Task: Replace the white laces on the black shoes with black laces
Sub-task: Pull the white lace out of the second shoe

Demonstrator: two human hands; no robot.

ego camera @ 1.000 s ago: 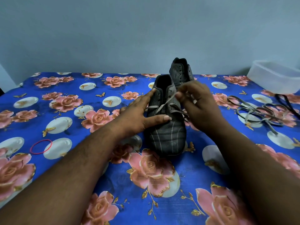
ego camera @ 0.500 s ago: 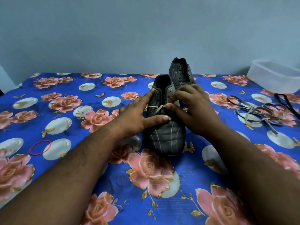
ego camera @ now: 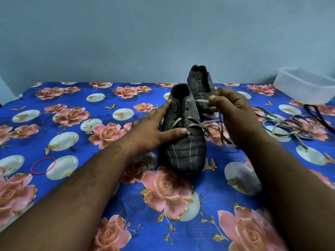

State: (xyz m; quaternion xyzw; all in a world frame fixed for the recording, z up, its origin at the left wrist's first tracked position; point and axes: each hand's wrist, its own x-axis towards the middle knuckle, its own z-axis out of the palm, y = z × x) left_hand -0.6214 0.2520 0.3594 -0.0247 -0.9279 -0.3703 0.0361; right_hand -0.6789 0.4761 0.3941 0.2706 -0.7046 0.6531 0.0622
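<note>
Two black striped shoes stand on the flowered blue cloth. The near shoe (ego camera: 184, 147) points toward me; the far shoe (ego camera: 199, 82) stands behind it. My left hand (ego camera: 154, 129) rests flat against the near shoe's left side, index finger along the collar and thumb across the vamp. My right hand (ego camera: 230, 109) is raised to the right of the shoe and pinches the white lace (ego camera: 195, 125), which runs from the lower eyelets out to my fingers. The upper eyelets of the near shoe have no lace in them.
A loose pile of pale laces (ego camera: 282, 125) lies at the right, with a black lace (ego camera: 315, 113) beyond it. A clear plastic tub (ego camera: 306, 86) stands at the back right. A red rubber band (ego camera: 43, 165) lies at the left. A wall rises behind the table.
My right hand went down to the eyelets, then pulled up and to the right, drawing the white lace out of another row. My left hand stayed on the shoe.
</note>
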